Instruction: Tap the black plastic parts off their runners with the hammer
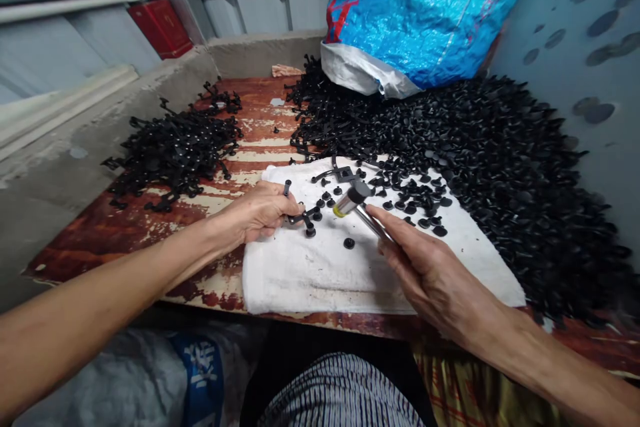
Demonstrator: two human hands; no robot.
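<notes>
Over the white cloth [300, 277], your left hand [263, 212] pinches a likely light, stiff bracket [305, 217]; right hand [427, 260] grips hammer [354, 197] by handle [374, 223].

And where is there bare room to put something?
The white cloth is mostly bare at its front left, before the scattered round black pieces. On the red-brown wooden table, a mostly bare strip lies between the left heap of black parts and the large right heap. Crowded: the cloth's back half, around the black-tipped hammer, and the table's right side.
</notes>
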